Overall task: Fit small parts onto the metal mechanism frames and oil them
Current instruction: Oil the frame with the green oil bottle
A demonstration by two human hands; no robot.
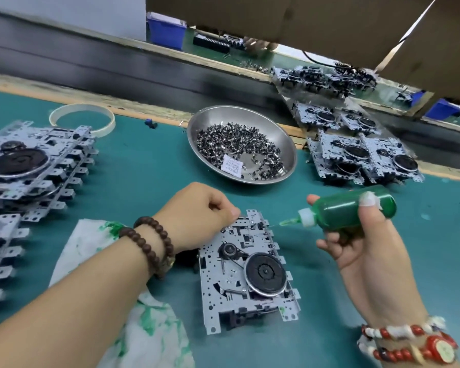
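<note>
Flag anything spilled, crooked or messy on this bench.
Green stains blotch the white cloth under the left forearm, matching the green oil bottle in the right hand. The frames stacked at left sit fanned, not square.

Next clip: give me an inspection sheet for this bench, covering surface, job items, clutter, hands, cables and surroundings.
Surface: green mat.
Job's things: metal frame flat between the hands; steel bowl of small parts behind it; frame stacks at left and right.
Clutter: green-stained cloth under left forearm; tape ring.
Hands: left hand pinches at the frame's far edge; right hand grips green oil bottle, nozzle toward frame.
Cables: black cable, far right.
Surroundings: dark conveyor belt, blue bins, cardboard overhead.
</note>
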